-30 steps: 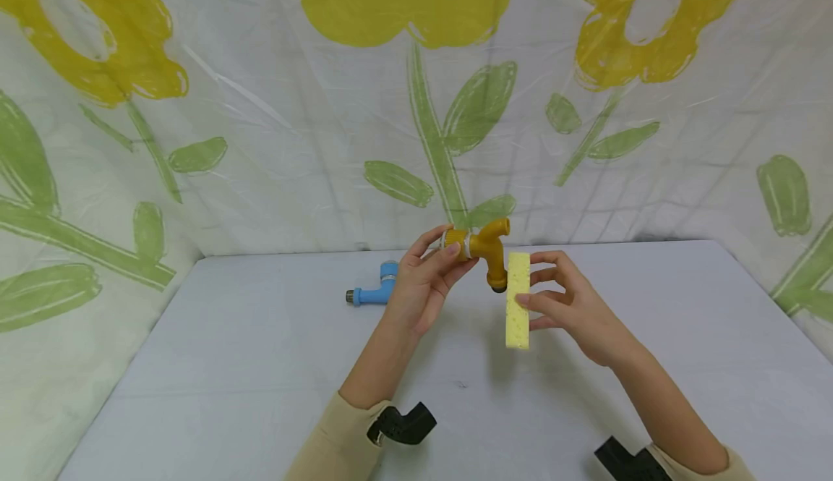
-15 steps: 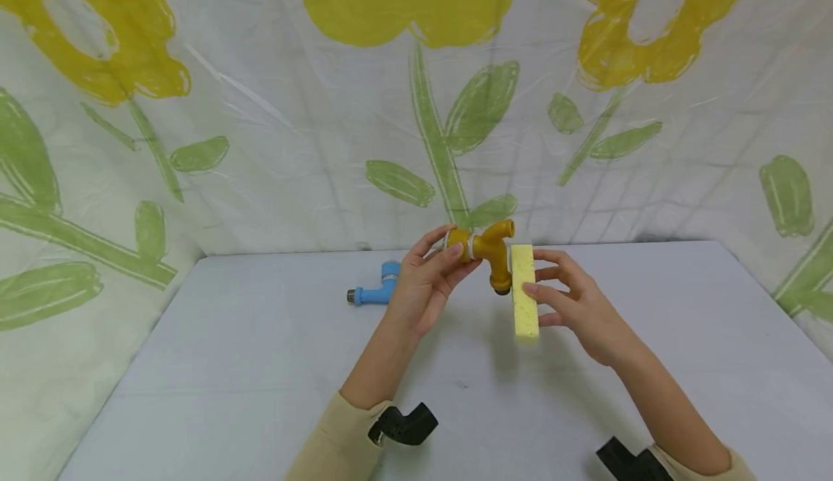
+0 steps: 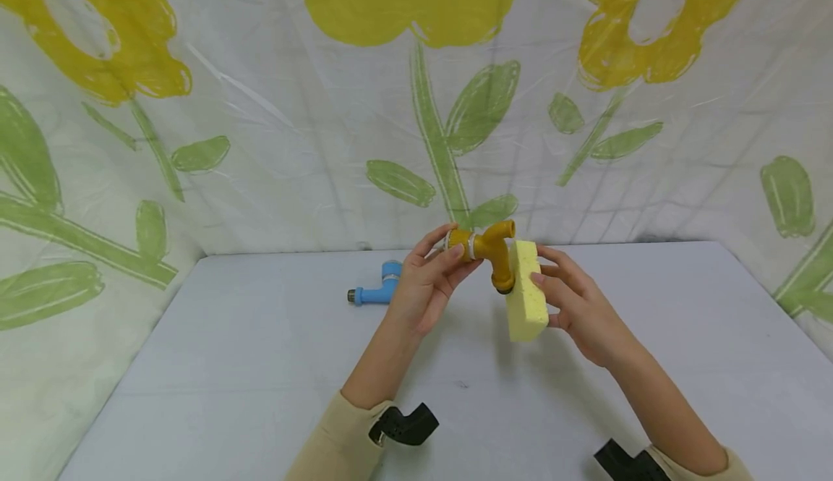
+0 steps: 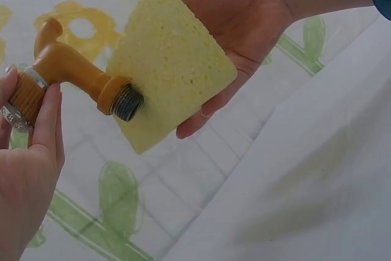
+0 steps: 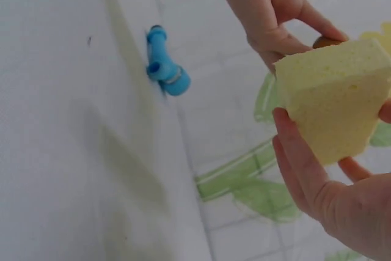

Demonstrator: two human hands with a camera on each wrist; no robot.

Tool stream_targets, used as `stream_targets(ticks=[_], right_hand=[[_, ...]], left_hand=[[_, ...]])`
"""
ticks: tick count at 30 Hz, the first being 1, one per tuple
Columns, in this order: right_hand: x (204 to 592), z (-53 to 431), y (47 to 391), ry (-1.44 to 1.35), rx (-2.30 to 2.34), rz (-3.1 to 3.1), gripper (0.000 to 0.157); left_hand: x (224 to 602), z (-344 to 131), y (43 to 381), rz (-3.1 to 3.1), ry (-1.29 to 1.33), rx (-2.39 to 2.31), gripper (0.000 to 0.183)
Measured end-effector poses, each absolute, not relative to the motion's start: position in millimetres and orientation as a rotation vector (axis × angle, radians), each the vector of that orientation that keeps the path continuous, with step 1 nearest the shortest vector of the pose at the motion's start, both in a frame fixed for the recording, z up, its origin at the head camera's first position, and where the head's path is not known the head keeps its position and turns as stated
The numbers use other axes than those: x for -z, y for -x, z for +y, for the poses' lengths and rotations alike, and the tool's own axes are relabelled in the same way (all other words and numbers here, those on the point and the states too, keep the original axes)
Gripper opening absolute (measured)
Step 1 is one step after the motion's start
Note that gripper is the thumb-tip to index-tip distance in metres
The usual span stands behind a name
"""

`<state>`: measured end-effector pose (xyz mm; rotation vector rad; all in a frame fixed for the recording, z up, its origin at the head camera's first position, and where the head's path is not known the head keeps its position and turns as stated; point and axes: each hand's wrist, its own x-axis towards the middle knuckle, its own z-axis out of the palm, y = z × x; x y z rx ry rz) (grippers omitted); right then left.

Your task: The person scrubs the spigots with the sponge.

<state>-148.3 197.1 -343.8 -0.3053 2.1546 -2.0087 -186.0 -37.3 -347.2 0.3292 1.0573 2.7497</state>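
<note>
My left hand (image 3: 426, 282) grips an orange faucet (image 3: 497, 257) by its ridged knob, holding it up above the table. The faucet's dark threaded end points down and to the right in the head view. In my right hand (image 3: 586, 315) is a pale yellow sponge (image 3: 526, 293), held by its edges with thumb and fingers. One broad face of the sponge (image 4: 171, 68) lies against or very close to the faucet's side near the threads; contact is hard to tell. From the right wrist view the sponge hides most of the orange faucet (image 5: 325, 41).
A blue faucet (image 3: 374, 293) lies on the white table (image 3: 260, 365), partly behind my left hand in the head view. Behind the table hangs a whitish sheet (image 3: 293, 141) painted with yellow flowers. Black wrist devices (image 3: 405, 424) sit at both sleeves.
The sponge has turned from edge-on so that its broad face shows towards the faucet, and it has shifted slightly right and up. The left hand and orange faucet moved slightly right.
</note>
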Motion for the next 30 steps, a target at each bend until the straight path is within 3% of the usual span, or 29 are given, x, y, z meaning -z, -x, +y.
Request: stream_targets(ticks=[21,30], right_hand=[[340.0,197.1,146.7,0.336,1.958,2.213,0.062],[341.4,195.1,143.2,0.486,1.829,2.325,0.059]], left_hand=[[348.3,-39.1,186.8,1.043,-0.405,-2.683,0.045],[349.9,-41.6,188.1,1.132,-0.406,-2.614,0.043]])
